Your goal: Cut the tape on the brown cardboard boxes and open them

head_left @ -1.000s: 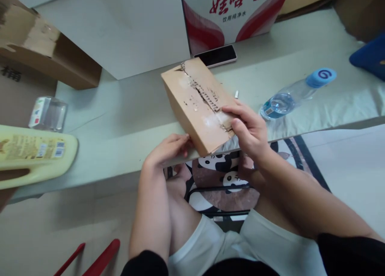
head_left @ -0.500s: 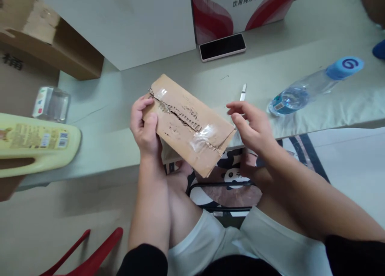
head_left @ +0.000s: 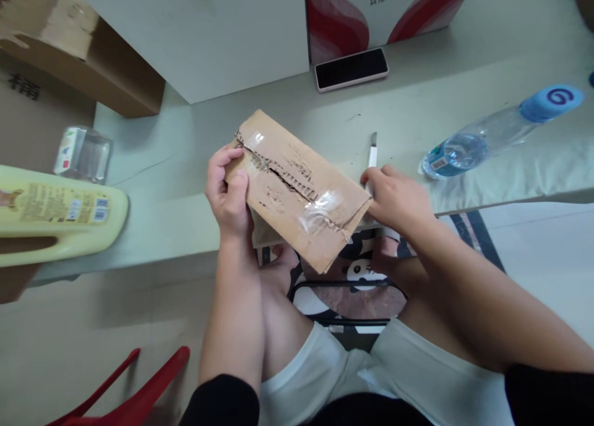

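Carton (head_left: pixel 290 197) in left hand (head_left: pixel 228 194), knife (head_left: pixel 372 156) in right hand (head_left: pixel 398 196)

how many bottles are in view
2: a clear bottle with a blue cap, beyond and to the right of the right hand, and a yellow bottle, cut off by the left edge. Others may be hidden.

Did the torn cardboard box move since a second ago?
Yes. Judged against the smartphone, the torn cardboard box moved away from it, down and left in view.
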The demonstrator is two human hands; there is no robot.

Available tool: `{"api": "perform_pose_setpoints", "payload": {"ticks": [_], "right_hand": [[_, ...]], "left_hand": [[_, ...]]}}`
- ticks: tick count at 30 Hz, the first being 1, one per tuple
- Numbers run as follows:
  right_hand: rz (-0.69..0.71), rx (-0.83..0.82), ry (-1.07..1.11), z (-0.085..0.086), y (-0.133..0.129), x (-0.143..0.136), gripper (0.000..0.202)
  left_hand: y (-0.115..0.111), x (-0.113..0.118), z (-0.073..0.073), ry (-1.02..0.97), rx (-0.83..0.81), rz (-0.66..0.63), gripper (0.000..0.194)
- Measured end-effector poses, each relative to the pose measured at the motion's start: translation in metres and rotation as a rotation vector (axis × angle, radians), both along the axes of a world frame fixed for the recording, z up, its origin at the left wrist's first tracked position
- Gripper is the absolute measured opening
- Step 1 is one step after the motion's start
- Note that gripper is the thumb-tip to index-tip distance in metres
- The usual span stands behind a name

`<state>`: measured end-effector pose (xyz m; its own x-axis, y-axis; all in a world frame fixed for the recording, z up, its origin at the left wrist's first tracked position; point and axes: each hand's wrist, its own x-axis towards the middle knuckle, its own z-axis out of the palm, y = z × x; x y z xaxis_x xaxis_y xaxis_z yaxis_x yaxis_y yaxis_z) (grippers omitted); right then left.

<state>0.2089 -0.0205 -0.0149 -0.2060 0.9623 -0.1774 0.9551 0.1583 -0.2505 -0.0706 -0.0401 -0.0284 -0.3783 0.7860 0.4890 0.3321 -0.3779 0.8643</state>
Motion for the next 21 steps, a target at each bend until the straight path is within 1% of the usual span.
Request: {"api": "perform_pose_setpoints", "payload": {"ticks": [3, 5, 9, 11, 14, 17, 19, 21], "right_hand": [[-0.001, -0.020, 0.035, -0.001, 0.001, 0.001, 0.030], [-0.002, 0.034, 0.126, -0.002, 0.002, 0.004, 0.029], [-0.014, 0.207, 0.444, -0.004, 0.005, 0.014, 0.022], [-0.039, 0.231, 0.582, -0.002, 0.004, 0.019, 0.022], [-0.041, 0.254, 0.732, 0.001, 0.001, 0.027, 0.022], [-0.016, 0.319, 0.943, 0.005, -0.001, 0.033, 0.018], [0.003, 0.377, 1.098, 0.009, -0.003, 0.036, 0.015], [0.003, 0.456, 1.206, 0.016, -0.006, 0.037, 0.014]], "left_hand": [[0.003, 0.004, 0.001, -0.007, 0.041, 0.013, 0.025], [0.005, 0.008, 0.002, -0.004, 0.047, 0.024, 0.024], [0.008, 0.013, 0.001, -0.005, 0.000, 0.080, 0.028], [0.007, 0.016, 0.000, -0.019, -0.011, 0.108, 0.030], [0.002, 0.021, -0.002, -0.028, -0.022, 0.116, 0.036], [-0.005, 0.026, -0.002, 0.050, -0.097, 0.147, 0.039], [-0.009, 0.029, -0.002, 0.104, -0.159, 0.180, 0.037], [-0.011, 0.033, -0.002, 0.135, -0.191, 0.206, 0.034]]}}
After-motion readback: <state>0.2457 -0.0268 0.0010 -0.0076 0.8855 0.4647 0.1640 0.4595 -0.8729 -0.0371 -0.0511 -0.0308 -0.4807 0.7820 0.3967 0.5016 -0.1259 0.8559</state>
